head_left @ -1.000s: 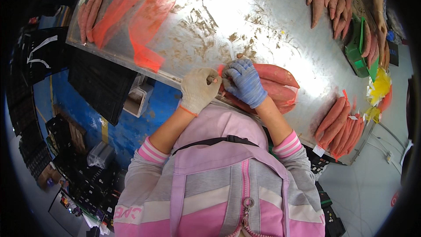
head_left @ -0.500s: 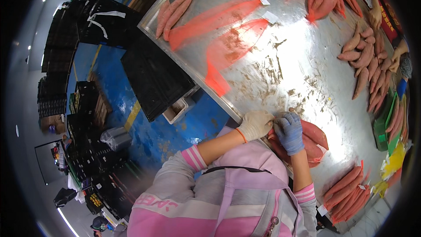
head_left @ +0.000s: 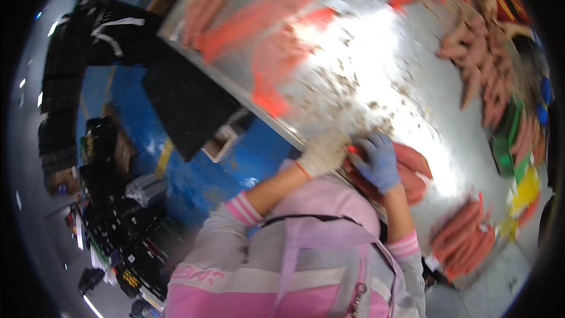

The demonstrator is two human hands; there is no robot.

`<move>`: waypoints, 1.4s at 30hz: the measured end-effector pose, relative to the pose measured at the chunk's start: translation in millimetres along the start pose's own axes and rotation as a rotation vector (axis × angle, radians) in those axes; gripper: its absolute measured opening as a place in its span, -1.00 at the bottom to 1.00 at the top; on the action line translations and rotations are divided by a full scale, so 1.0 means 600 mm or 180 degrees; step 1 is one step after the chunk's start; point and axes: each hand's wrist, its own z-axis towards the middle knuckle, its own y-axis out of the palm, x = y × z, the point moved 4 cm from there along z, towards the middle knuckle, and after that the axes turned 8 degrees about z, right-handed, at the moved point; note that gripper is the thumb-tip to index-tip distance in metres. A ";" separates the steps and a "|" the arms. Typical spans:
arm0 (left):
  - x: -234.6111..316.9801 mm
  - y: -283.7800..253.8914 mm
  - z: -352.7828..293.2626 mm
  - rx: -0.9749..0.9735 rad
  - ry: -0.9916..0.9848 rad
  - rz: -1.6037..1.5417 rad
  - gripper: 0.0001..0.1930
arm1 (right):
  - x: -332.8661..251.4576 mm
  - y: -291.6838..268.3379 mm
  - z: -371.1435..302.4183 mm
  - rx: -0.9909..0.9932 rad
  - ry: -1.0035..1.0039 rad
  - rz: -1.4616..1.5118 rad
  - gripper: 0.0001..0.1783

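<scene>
Centrally, at the near edge of the steel table point(head_left: 376, 76), lies the sweet-potato bundle point(head_left: 415, 174), apparently wrapped in red netting; its red gathered neck point(head_left: 353, 149) points left along that edge, where both hands meet. The left hand point(head_left: 326, 152), in a cream glove, is bent with its fingertips at the neck and appears to pinch it; the right hand point(head_left: 379, 162), in a blue glove, is curled over the same end and appears to grip it, though motion blur hides the exact finger contact. Such a close pairing would let one hand steady the netting while the other works it; the table itself seems to carry the bundle's weight, which leaves the fingers free for the neck.

Toward the table's left end, two flat red mesh pieces point(head_left: 262, 20) point(head_left: 273, 73) lie spread out, probably for easy reach, beside a few long sweet potatoes point(head_left: 207, 13); on the table's right side rests a pile of sweet potatoes point(head_left: 477, 59), with a green container point(head_left: 507, 141) beside it; at the table's near right corner, finished-looking red bundles point(head_left: 462, 238) lie side by side, perhaps grouped to spare working room; below the table's left edge stands a black crate point(head_left: 185, 103).
</scene>
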 end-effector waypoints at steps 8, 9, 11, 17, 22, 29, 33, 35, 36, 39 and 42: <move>0.000 0.008 -0.002 0.0397 0.0064 -0.0531 -0.83 | 0.014 -0.005 -0.004 -0.0155 0.0198 -0.0250 -0.76; 0.004 0.005 -0.003 0.0387 0.0085 -0.0522 -0.82 | 0.016 -0.004 -0.004 -0.0180 0.0243 -0.0202 -0.76; 0.001 0.007 -0.003 0.0433 0.0048 -0.0541 -0.86 | 0.017 -0.002 -0.004 -0.0067 0.0136 -0.0199 -0.79; 0.018 -0.021 -0.010 0.0350 -0.0608 -0.0404 -0.92 | 0.026 0.009 -0.004 0.0101 -0.0190 -0.0170 -0.80; 0.014 -0.012 -0.012 0.0267 -0.0790 -0.0350 -0.85 | 0.030 0.015 -0.007 0.0117 -0.0149 -0.0225 -0.76; 0.005 0.014 -0.003 0.0228 -0.0621 -0.0738 -0.81 | 0.025 0.016 -0.008 0.0107 -0.0215 -0.0313 -0.75; -0.021 0.045 -0.002 -0.0076 -0.0939 -0.1656 -0.80 | 0.023 0.016 -0.008 0.0112 -0.0224 -0.0308 -0.74; -0.026 0.054 -0.002 -0.0228 -0.1073 -0.2190 -0.81 | 0.026 0.018 -0.008 0.0095 -0.0215 -0.0283 -0.74; -0.028 0.058 -0.002 -0.0304 -0.1140 -0.2456 -0.81 | 0.028 0.020 -0.008 0.0086 -0.0214 -0.0265 -0.74; -0.029 0.056 -0.001 -0.0452 -0.1075 -0.2495 -0.82 | 0.032 0.022 -0.009 0.0067 -0.0191 -0.0297 -0.73; -0.025 0.048 -0.004 -0.0677 -0.1349 -0.3036 -0.82 | 0.032 0.021 -0.010 0.0058 -0.0162 -0.0307 -0.73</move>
